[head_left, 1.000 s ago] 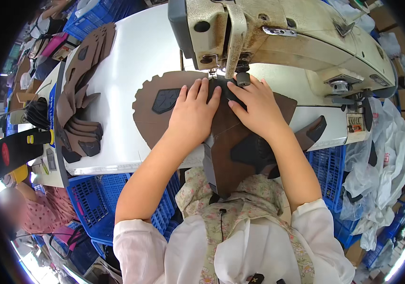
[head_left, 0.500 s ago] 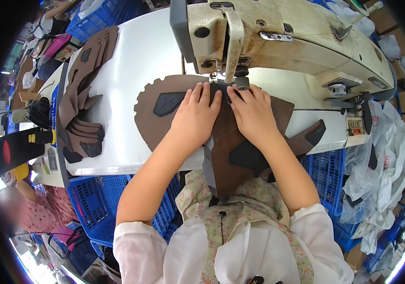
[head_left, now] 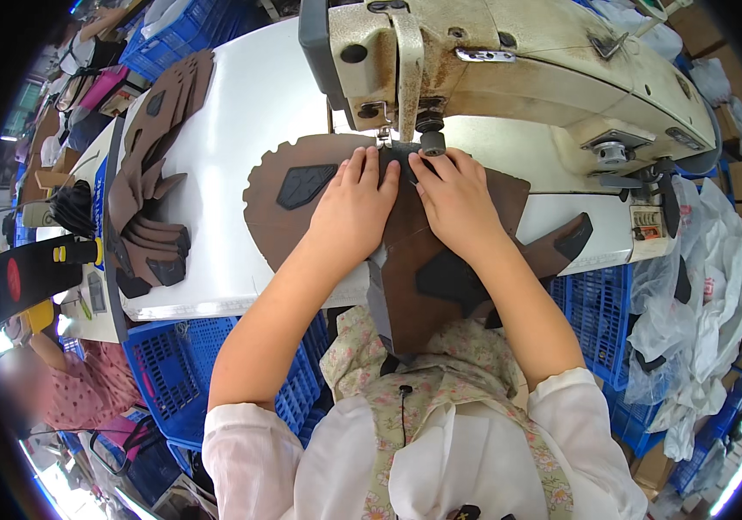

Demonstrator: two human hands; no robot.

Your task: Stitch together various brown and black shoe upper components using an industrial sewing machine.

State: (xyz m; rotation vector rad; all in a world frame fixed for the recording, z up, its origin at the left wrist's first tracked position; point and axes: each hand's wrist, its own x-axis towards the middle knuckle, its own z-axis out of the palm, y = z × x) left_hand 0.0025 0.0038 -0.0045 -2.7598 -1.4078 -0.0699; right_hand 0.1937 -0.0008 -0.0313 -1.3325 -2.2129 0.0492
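Note:
A brown sheet-material piece with black patches (head_left: pixel 280 230) lies on the sewing machine bed, one rounded edge notched. Its upper part reaches the needle and presser foot of the sewing machine (head_left: pixel 544 78), while a folded lower part (head_left: pixel 419 308) hangs over the table's front edge toward my lap. My left hand (head_left: pixel 354 204) rests flat on the piece, left of a black strip (head_left: pixel 400 159), fingers stretched toward the presser foot. On the other side of that strip my right hand (head_left: pixel 458 204) also lies flat, its fingertips just below the needle area. Both thumbs point inward.
Similar brown pieces (head_left: pixel 150 165) are stacked at the table's left. Blue crates (head_left: pixel 180 360) stand below the front edge on both sides. Clear and white plastic bags (head_left: pixel 700 303) hang at the right. Another person in a pink patterned top (head_left: pixel 94 386) sits at far left.
The whole view has shifted slightly, so the machine appears a little further left and up. Both hands stay flat on the brown piece, close to the same place by the presser foot.

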